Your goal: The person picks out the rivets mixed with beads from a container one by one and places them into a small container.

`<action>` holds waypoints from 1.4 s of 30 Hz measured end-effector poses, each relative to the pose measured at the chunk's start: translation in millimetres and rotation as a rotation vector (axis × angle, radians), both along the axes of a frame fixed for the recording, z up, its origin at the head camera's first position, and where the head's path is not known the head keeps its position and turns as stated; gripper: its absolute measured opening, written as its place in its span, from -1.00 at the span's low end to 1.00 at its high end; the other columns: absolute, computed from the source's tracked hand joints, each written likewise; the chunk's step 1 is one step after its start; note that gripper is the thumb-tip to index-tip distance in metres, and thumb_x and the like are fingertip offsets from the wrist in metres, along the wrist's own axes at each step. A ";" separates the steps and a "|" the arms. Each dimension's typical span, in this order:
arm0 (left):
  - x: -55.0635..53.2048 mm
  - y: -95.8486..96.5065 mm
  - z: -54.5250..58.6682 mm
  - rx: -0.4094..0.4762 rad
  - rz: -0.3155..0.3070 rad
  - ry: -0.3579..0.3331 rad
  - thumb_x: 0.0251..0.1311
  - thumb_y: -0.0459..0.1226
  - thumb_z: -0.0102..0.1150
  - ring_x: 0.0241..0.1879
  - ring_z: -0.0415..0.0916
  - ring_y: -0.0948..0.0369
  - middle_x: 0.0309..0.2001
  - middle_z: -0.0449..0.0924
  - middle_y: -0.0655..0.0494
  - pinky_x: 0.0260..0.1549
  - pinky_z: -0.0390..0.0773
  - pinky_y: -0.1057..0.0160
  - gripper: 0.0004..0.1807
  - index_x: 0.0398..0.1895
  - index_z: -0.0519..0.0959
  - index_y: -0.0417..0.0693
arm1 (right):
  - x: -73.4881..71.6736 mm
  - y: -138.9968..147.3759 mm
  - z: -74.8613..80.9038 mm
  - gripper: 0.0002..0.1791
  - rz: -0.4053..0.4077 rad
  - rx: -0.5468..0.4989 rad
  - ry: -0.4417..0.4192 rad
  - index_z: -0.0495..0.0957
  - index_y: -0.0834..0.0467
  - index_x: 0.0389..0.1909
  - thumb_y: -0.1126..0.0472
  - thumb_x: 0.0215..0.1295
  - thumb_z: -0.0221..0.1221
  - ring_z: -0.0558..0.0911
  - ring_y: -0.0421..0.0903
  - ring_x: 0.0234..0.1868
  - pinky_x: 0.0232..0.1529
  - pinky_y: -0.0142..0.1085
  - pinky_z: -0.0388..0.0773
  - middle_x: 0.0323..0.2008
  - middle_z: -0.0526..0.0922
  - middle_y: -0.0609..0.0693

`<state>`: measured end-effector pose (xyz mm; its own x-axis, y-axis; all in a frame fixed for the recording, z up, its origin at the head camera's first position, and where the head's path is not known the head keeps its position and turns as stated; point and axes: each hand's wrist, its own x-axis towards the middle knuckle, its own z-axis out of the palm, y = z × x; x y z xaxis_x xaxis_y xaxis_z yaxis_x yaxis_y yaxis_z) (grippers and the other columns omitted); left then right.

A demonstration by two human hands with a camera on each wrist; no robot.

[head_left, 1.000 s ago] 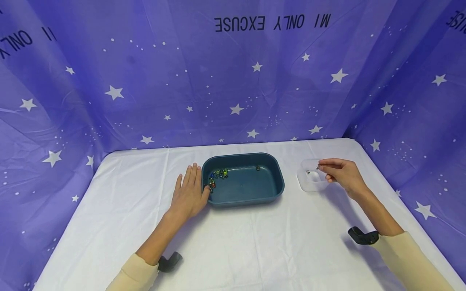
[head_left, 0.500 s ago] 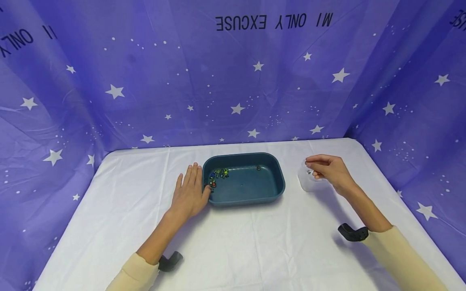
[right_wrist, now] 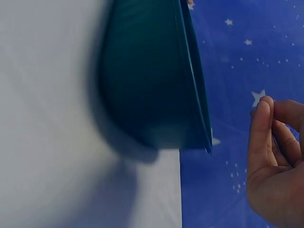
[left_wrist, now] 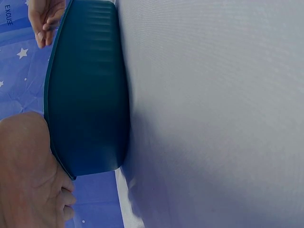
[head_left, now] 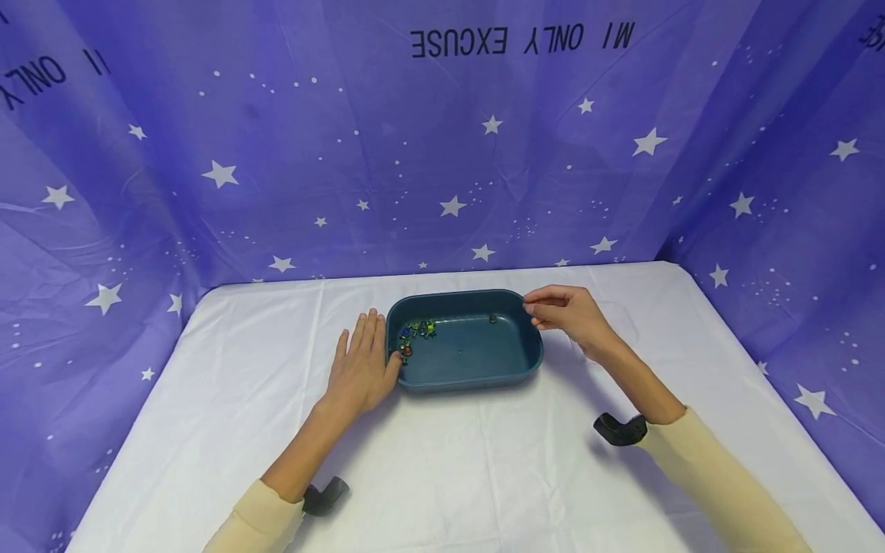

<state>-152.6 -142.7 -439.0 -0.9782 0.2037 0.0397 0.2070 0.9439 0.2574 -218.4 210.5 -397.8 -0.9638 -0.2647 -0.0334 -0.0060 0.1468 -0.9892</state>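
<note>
One white desk (head_left: 442, 476) under one teal bin (head_left: 470, 353). Left hand (head_left: 362, 369) against the bin's left end, fingers straight; right hand (head_left: 567, 315) beside the right rim, fingertips together, hold untellable. Inside: small pieces (head_left: 420, 329) clustered left, uncountable; one lone piece (head_left: 492, 318) apart.

From my end, past the right-hand grip (head_left: 567, 316) I've got a purple-blue curtain (head_left: 429, 138) with white stars (head_left: 452, 206), upside-down black lettering (head_left: 531, 41) higher beyond it, and creased white cloth (head_left: 470, 461) spread below.
</note>
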 end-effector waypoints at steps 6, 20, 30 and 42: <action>0.2 0.8 1.2 -0.007 0.002 -0.006 0.50 -0.05 -0.15 0.54 -0.27 -0.10 0.57 -0.22 -0.24 0.42 -0.21 -0.19 -0.21 0.55 -0.09 -0.39 | -3.0 -25.9 -7.4 -0.64 0.041 -0.028 -0.015 0.54 0.55 0.05 0.40 0.32 0.26 0.73 -0.09 -0.33 -0.23 -0.26 0.68 -0.25 0.74 0.04; -0.7 0.2 0.5 -0.006 0.005 -0.007 0.49 -0.05 -0.15 0.55 -0.30 -0.09 0.57 -0.20 -0.25 0.42 -0.21 -0.19 -0.21 0.55 -0.07 -0.38 | -7.3 -75.3 -26.7 -0.66 0.116 0.019 0.009 0.58 0.50 0.03 0.38 0.30 0.27 0.63 0.30 0.01 0.01 -0.12 0.61 -0.09 0.68 0.32; -0.5 0.1 0.7 -0.008 -0.001 -0.002 0.49 -0.05 -0.15 0.54 -0.28 -0.10 0.56 -0.19 -0.25 0.41 -0.18 -0.20 -0.21 0.55 -0.07 -0.39 | -8.5 -94.1 -35.4 -0.69 0.147 0.051 -0.075 0.63 0.41 0.02 0.34 0.31 0.28 0.65 0.17 0.03 0.06 -0.09 0.58 -0.01 0.67 0.28; -0.9 0.5 0.7 -0.002 0.003 -0.020 0.50 -0.06 -0.16 0.54 -0.27 -0.11 0.57 -0.22 -0.24 0.42 -0.24 -0.18 -0.22 0.55 -0.08 -0.39 | -12.8 -115.1 -47.1 -0.68 0.172 0.136 -0.107 0.63 0.44 0.00 0.36 0.27 0.31 0.70 -0.05 -0.11 -0.03 -0.21 0.62 -0.16 0.74 0.07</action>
